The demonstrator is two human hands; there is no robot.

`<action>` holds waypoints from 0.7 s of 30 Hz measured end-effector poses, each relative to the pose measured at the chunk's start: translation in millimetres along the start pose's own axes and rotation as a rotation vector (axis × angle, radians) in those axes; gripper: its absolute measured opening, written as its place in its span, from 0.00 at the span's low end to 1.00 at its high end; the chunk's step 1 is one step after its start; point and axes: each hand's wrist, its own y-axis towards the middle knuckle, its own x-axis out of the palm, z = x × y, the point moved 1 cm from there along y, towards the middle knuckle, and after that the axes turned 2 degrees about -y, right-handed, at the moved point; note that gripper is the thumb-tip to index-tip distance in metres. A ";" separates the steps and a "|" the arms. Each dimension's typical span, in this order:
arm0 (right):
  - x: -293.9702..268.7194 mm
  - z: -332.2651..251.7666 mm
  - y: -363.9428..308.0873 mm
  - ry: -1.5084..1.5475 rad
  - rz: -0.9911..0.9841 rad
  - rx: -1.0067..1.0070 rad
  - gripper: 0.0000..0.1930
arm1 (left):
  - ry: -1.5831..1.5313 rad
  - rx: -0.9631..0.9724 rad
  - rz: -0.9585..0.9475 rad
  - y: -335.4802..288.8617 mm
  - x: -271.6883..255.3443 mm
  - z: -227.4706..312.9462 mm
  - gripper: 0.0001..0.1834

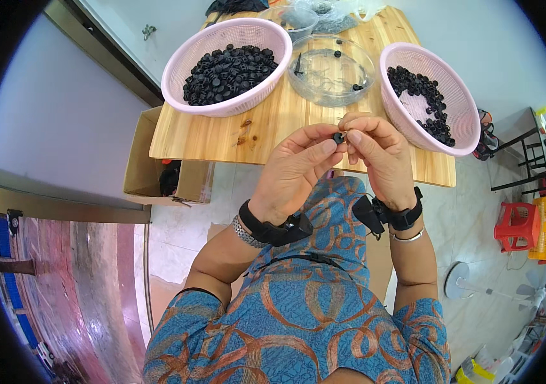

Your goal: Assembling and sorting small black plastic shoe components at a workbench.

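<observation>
Over the table's near edge, my two hands meet fingertip to fingertip. My left hand (298, 163) is closed in a pinch on a small round black part (339, 137) with a hole in its face. Thumb and fingers of my right hand (383, 153) are pinched together right beside that part; what they hold, if anything, is too small to name. Beyond my hands, a clear plastic tray (324, 96) holds a few black pieces and thin pale bits. A pink basket (177, 89) heaped with small black round parts stands to the left. Another pink basket (468, 105) at the right holds fewer.
The wooden table (215, 137) carries the baskets, with a clear tub (298, 32) and plastic bags (337, 22) at its far end. Under its left side is an open cardboard box (138, 173). A red stool (516, 227) and a fan (458, 280) stand on the right.
</observation>
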 end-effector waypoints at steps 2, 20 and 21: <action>2.8 -0.7 -0.3 -0.066 0.015 -0.043 0.07 | -0.008 -0.009 -0.009 0.1 -1.1 0.5 0.11; 5.5 1.4 -9.6 -0.605 0.123 -0.468 0.05 | -0.004 0.013 0.052 1.0 -0.8 -14.1 0.10; 2.3 2.4 -8.2 -0.564 0.089 -0.455 0.06 | -0.037 -0.004 0.037 2.8 -4.1 -14.9 0.10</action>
